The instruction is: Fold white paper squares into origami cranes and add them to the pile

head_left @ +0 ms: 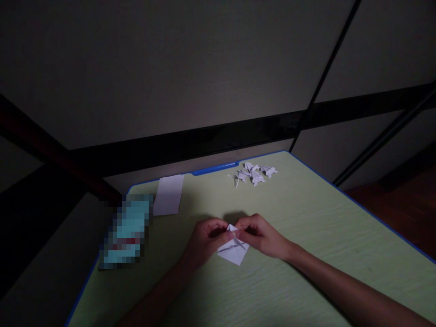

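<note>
A small folded piece of white paper (236, 255) is held just above the table, its point facing away from me and crease lines or flap edges across its middle. On its left side my left hand (209, 236) pinches it between thumb and curled fingers. From the right my right hand (260, 234) grips it the same way, the two thumbs almost meeting near the upper point. My fingers behind the paper are partly hidden. Beyond the hands, several folded white paper figures (256, 176) lie in a loose cluster.
The light green table (306, 213) has a blue edge and a blue strip (215, 168) at the back. A stack of white paper (169, 194) lies at the back left, beside a blurred-out teal object (131, 227). Wardrobe-like panels (190, 81) stand right behind the table.
</note>
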Demonstrator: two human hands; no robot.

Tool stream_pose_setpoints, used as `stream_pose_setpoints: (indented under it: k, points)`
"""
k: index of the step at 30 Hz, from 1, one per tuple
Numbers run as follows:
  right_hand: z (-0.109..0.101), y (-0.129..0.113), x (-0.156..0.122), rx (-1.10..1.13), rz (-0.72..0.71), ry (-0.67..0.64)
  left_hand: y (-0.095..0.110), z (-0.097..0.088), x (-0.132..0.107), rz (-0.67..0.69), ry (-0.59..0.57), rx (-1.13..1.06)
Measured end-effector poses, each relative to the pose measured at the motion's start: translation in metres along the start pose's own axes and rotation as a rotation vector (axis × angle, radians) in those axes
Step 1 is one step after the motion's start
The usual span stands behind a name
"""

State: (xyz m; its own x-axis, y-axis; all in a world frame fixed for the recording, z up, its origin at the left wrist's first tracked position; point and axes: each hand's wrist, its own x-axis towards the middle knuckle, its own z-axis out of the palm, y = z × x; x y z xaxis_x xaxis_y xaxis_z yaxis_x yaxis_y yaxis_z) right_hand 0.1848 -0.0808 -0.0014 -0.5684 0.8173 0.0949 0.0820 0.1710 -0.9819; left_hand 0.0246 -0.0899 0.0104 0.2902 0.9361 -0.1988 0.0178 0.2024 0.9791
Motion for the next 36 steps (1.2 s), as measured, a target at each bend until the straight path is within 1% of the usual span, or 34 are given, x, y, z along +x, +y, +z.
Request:
stream_pose_setpoints:
  k: [5,8,11,13,15,20,24,27,32,36]
  points:
    - [0.0039,-0.0011,0.0006,-0.028,0.016,0.034,0.0028,0.0011,0.0006,-0.016,0.057,0.018]
    - [0.0044,-0.0020,0.0009,-0.027,0.031,0.024,0.0039,0.0017,0.0014,-0.030,0.074,0.022]
    - [0.0021,-0.0038,0.0012,0.052,0.047,-0.024,0.0037,0.0017,0.0019,-0.046,0.114,0.017]
    - [0.0004,-0.0046,0.0014,0.126,0.057,-0.040,0.0026,0.0013,0.0020,-0.034,0.147,0.019]
    - [-0.0004,-0.0046,0.0016,0.152,0.066,-0.044,0.0012,0.0010,0.0020,-0.015,0.163,0.019]
    - [0.0014,-0.0042,0.0025,0.057,0.112,-0.028,-0.0012,0.0024,0.0015,0.018,0.196,0.017]
    - [0.0029,-0.0053,0.0031,0.047,0.135,-0.006,-0.0008,0.0049,0.0008,0.024,0.225,0.000]
    - [0.0033,-0.0054,0.0032,0.074,0.130,0.038,-0.0005,0.0065,0.0005,0.028,0.214,0.022]
    - [0.0042,-0.0048,0.0036,0.118,0.085,0.148,-0.0031,0.0091,-0.0004,0.011,0.145,0.135]
    - [0.0061,-0.0051,0.0040,0.113,0.081,0.159,-0.0036,0.0084,-0.0013,0.017,0.157,0.165]
